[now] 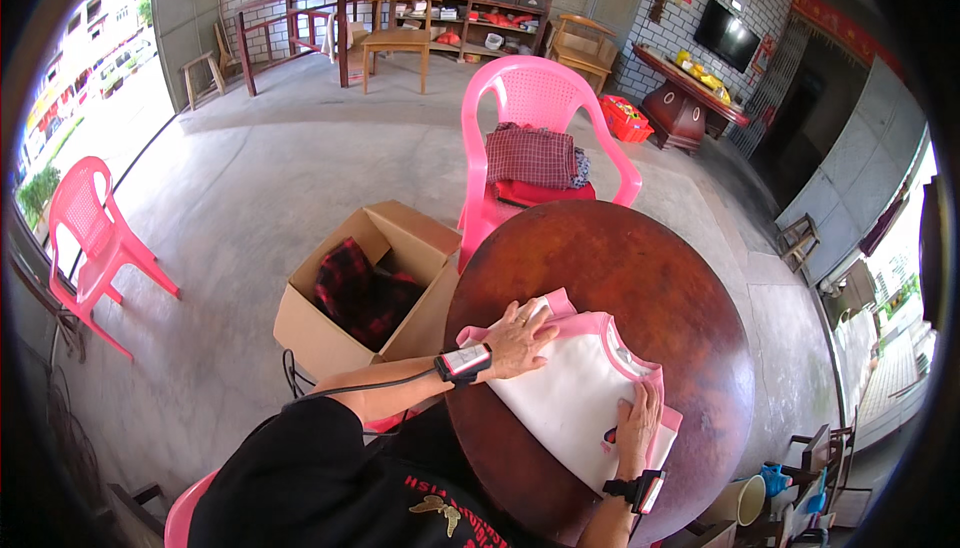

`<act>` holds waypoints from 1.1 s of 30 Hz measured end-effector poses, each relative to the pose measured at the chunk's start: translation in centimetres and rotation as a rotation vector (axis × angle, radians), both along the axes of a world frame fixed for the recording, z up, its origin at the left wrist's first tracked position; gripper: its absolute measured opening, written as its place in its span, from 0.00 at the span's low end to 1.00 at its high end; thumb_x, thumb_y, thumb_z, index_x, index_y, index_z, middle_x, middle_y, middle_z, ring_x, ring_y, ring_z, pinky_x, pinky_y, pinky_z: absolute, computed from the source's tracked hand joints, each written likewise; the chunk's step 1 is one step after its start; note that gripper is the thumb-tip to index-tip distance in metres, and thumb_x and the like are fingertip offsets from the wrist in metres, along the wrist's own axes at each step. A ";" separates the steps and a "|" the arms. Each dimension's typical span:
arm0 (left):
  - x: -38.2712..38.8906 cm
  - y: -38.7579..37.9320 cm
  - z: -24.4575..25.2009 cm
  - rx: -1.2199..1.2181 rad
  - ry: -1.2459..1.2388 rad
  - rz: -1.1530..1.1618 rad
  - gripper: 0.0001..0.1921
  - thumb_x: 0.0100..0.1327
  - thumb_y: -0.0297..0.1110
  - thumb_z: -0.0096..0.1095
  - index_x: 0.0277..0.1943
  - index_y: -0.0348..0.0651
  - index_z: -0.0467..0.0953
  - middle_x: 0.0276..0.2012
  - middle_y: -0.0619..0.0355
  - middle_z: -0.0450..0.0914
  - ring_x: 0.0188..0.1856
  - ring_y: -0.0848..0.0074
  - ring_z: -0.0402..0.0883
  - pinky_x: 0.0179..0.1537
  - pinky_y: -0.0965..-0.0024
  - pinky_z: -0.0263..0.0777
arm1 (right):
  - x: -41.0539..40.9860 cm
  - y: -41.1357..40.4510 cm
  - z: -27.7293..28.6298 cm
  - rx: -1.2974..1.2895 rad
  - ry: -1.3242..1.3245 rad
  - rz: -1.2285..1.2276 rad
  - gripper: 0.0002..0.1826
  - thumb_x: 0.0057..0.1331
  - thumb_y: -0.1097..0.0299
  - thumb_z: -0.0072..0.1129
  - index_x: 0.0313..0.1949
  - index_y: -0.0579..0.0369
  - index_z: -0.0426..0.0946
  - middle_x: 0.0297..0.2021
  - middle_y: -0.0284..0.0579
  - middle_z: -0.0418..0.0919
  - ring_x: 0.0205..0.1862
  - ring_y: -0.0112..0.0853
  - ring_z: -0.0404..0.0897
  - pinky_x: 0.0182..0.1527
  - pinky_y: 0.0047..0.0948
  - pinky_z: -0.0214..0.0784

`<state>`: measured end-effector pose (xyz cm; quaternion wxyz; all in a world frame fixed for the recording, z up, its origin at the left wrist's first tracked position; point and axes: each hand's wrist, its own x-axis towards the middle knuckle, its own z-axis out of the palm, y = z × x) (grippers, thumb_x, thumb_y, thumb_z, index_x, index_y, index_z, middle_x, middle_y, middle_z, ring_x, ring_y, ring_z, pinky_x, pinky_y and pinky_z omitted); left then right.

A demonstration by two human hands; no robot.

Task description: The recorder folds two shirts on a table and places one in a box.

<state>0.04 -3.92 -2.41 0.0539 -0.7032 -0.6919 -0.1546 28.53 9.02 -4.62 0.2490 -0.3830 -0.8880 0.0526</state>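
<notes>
A white sweatshirt with pink trim (pixel 574 390) lies folded on a round dark wooden table (pixel 600 248). My left hand (pixel 519 339) rests flat on its sleeve and shoulder area at the left, fingers spread, a ring on one finger. At the right, near the pink shoulder seam, my right hand (pixel 639 417) presses on the cloth with its fingers fairly close together. Neither hand appears to grip the fabric. A small dark print shows beside the right hand. Both wrists carry strapped devices.
An open cardboard box (pixel 330 338) with red-and-black checked cloth (pixel 360 293) stands left of the table. Behind the table, a pink plastic chair (pixel 474 135) holds folded clothes (pixel 532 158). Another pink chair (pixel 94 263) is at far left. A beige bucket (pixel 742 501) stands at lower right.
</notes>
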 end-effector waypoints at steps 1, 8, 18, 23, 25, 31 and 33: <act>0.6 0.1 0.2 0.036 0.075 0.023 0.34 0.58 0.52 0.63 0.64 0.46 0.66 0.65 0.46 0.61 0.69 0.56 0.56 0.64 0.44 0.53 | -0.5 -0.5 1.0 0.005 0.001 0.007 0.25 0.59 0.69 0.59 0.56 0.59 0.68 0.60 0.56 0.66 0.65 0.50 0.62 0.67 0.48 0.52; 10.0 -1.0 -1.7 0.006 -0.152 -0.303 0.36 0.56 0.50 0.64 0.64 0.39 0.64 0.66 0.43 0.60 0.71 0.53 0.53 0.67 0.47 0.51 | -3.2 -8.8 4.3 -0.132 -0.199 0.128 0.34 0.61 0.67 0.57 0.66 0.57 0.59 0.68 0.52 0.59 0.70 0.50 0.54 0.68 0.55 0.46; 10.8 -2.3 -3.3 -0.037 -0.040 -0.365 0.34 0.63 0.55 0.55 0.67 0.47 0.62 0.69 0.47 0.57 0.72 0.57 0.52 0.69 0.48 0.47 | 5.7 -11.4 2.7 -0.204 -0.335 -0.107 0.30 0.64 0.60 0.53 0.65 0.50 0.63 0.68 0.50 0.59 0.71 0.51 0.54 0.68 0.59 0.40; 6.4 -4.5 -1.8 -0.072 0.031 -0.278 0.34 0.62 0.57 0.55 0.68 0.51 0.62 0.69 0.49 0.58 0.71 0.58 0.55 0.68 0.46 0.47 | 9.7 -12.0 1.9 -0.201 -0.256 -0.301 0.29 0.66 0.54 0.48 0.64 0.52 0.65 0.69 0.48 0.58 0.70 0.51 0.54 0.67 0.58 0.41; 3.6 -4.9 -1.5 -0.050 0.021 -0.211 0.34 0.61 0.57 0.55 0.67 0.52 0.63 0.68 0.50 0.60 0.70 0.58 0.56 0.66 0.45 0.48 | 9.9 -11.8 1.7 -0.196 -0.218 -0.286 0.29 0.66 0.55 0.48 0.64 0.53 0.66 0.69 0.48 0.58 0.69 0.51 0.55 0.66 0.57 0.44; -2.6 -6.7 -0.3 -0.025 0.047 0.103 0.28 0.65 0.49 0.53 0.65 0.48 0.66 0.64 0.49 0.66 0.66 0.51 0.61 0.64 0.47 0.54 | 10.8 -11.4 0.9 -0.099 -0.168 -0.221 0.27 0.65 0.59 0.50 0.63 0.53 0.67 0.68 0.49 0.59 0.68 0.49 0.59 0.65 0.53 0.48; -3.9 -7.3 -1.3 0.020 0.019 0.158 0.27 0.66 0.46 0.53 0.66 0.48 0.64 0.63 0.48 0.66 0.66 0.50 0.62 0.64 0.47 0.54 | 10.6 -11.0 1.0 -0.079 -0.152 -0.197 0.27 0.66 0.60 0.50 0.63 0.54 0.66 0.68 0.49 0.60 0.68 0.48 0.60 0.66 0.51 0.48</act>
